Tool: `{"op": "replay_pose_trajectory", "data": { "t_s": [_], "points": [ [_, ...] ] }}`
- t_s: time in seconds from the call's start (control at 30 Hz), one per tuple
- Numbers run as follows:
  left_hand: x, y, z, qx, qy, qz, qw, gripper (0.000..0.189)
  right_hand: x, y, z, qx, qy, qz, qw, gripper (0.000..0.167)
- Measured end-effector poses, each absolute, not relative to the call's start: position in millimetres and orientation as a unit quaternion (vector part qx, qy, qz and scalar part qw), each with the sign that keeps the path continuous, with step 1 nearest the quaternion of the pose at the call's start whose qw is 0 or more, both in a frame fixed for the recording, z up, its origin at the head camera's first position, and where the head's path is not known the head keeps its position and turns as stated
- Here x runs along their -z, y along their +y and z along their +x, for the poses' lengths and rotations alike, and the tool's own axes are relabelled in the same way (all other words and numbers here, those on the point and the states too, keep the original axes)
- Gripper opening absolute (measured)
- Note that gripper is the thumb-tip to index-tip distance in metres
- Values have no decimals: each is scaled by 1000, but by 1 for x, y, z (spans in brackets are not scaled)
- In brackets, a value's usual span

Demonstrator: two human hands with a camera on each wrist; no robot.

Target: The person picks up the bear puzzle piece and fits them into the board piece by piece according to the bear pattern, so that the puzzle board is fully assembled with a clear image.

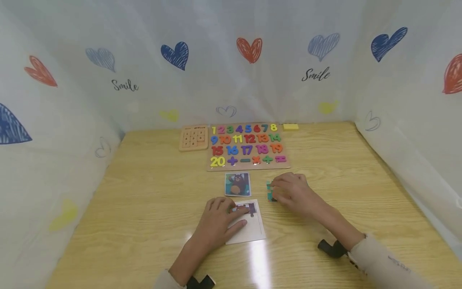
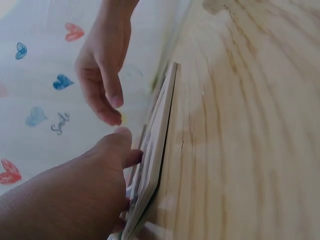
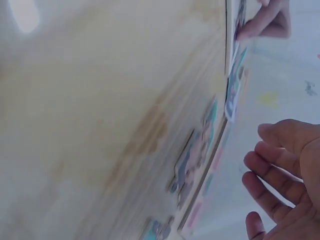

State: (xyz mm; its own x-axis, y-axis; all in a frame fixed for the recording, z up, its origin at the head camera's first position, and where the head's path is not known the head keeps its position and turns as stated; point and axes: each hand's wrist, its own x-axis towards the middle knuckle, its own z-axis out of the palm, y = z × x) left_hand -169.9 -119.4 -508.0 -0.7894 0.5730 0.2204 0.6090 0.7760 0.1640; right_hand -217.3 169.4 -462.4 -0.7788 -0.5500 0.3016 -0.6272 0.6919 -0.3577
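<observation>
A white puzzle tray (image 1: 248,235) lies on the table with dark purple pieces (image 1: 252,208) along its top edge. My left hand (image 1: 217,221) rests on the tray's left side, fingers spread over the pieces. To the right, my right hand (image 1: 294,193) hovers over loose teal jigsaw pieces (image 1: 269,196) and partly hides them. The right wrist view shows that hand's fingers (image 3: 272,175) loosely bent with nothing between them, above several flat pieces (image 3: 187,162). Just beyond the tray is a square bear picture (image 1: 237,185).
A board of colourful numbers (image 1: 238,167) lies at the back, beside a small wooden number-tile puzzle (image 1: 193,147) and a yellow block (image 1: 290,127). White curtains (image 1: 216,84) with printed hearts enclose the wooden table (image 1: 151,208) at the back and sides.
</observation>
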Motion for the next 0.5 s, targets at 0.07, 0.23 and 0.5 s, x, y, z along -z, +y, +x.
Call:
{"op": "replay_pose_trajectory", "data": {
  "t_s": [0.07,0.23,0.5],
  "points": [
    [508,-119,-170,110,-940,-314,80,42,461,174,-225,-212,-919,319,98,24],
    [510,-118,-170,108,-939,-315,81,41,464,181,-239,-190,-924,319,94,27],
    [508,-118,-168,126,-937,-315,85,40,471,184,-250,-192,-920,334,71,25]
  ]
}}
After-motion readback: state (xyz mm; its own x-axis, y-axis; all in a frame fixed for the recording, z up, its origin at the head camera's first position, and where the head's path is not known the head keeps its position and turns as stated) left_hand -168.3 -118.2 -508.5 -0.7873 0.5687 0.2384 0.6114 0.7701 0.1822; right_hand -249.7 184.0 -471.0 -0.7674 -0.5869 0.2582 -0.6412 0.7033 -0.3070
